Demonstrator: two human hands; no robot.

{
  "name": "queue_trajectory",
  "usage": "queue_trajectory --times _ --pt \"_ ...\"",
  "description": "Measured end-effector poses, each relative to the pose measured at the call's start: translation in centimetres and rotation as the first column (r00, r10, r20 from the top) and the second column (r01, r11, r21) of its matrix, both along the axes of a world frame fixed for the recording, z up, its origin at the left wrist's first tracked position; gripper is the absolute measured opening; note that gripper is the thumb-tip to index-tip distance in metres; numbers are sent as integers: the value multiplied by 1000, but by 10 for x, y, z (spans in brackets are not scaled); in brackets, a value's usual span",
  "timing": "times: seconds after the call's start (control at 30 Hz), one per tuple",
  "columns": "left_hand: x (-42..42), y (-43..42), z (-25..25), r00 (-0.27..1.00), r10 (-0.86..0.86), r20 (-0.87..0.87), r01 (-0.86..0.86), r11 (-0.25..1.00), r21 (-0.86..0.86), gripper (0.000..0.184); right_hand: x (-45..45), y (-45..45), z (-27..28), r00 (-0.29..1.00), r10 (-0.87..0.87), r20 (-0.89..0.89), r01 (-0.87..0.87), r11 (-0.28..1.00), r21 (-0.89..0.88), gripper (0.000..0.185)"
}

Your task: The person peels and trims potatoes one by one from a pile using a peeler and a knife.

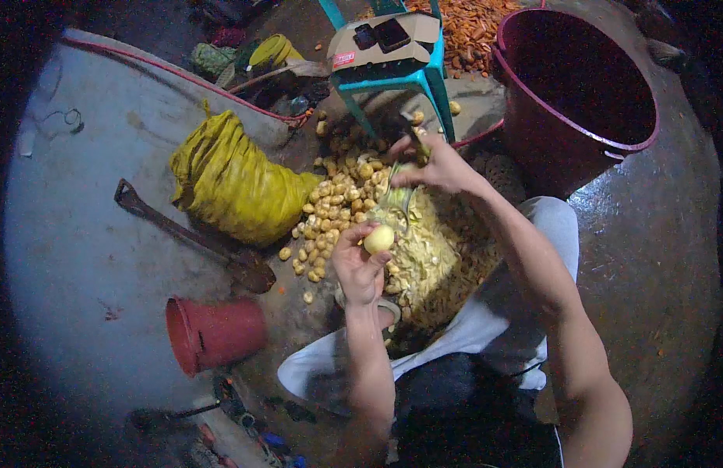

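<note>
My left hand (pixel 363 261) holds a pale, peeled round potato (pixel 379 239) between thumb and fingers. Above and to the right of it, my right hand (pixel 433 165) is closed round a peeler (pixel 420 147), smeared by motion, so its exact shape is unclear. Pale greenish streaks blur between the two hands. Below them spreads a heap of yellowish peelings (pixel 427 261), reaching toward my legs. Many unpeeled potatoes (pixel 330 214) lie in a pile just beyond and to the left of my left hand.
A full yellow sack (pixel 236 183) lies left of the pile, near a shovel (pixel 182 230) and a tipped red bucket (pixel 221 331). A teal chair (pixel 385 82) bears cardboard and a phone (pixel 392 33). Right stands a big maroon tub (pixel 548 148); carrots (pixel 470 35) lie behind.
</note>
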State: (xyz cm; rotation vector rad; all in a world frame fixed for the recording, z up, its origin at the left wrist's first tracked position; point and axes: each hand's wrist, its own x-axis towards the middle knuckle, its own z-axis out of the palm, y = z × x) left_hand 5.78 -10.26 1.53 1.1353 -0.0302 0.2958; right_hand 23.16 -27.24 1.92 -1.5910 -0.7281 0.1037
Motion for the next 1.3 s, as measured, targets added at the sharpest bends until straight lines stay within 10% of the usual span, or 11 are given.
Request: queue_trajectory --times 0.6,0.7,0.93,1.0,1.13,1.3 --pt "0 -11 -20 988 8 -154 -94 825 -557 50 -17 6 19 993 -29 114 17 994 107 42" --pt "0 -2 -30 976 -179 -126 23 659 -752 53 16 -2 -20 942 -309 129 314 949 -17 46" --pt "3 -12 -5 983 -169 -67 56 630 -774 60 15 -6 -26 951 -194 240 220 972 -87 38" --pt "3 -12 -4 986 -117 -122 -12 669 -743 60 6 -13 -17 943 -194 270 314 786 -532 26" --pt "1 -11 -5 982 -102 -156 -37 715 -698 55 9 -10 -42 974 -146 175 228 588 -776 21" --pt "20 1 -35 952 88 -293 -182 933 -310 41 -3 -21 -57 994 -61 89 108 525 -844 19"
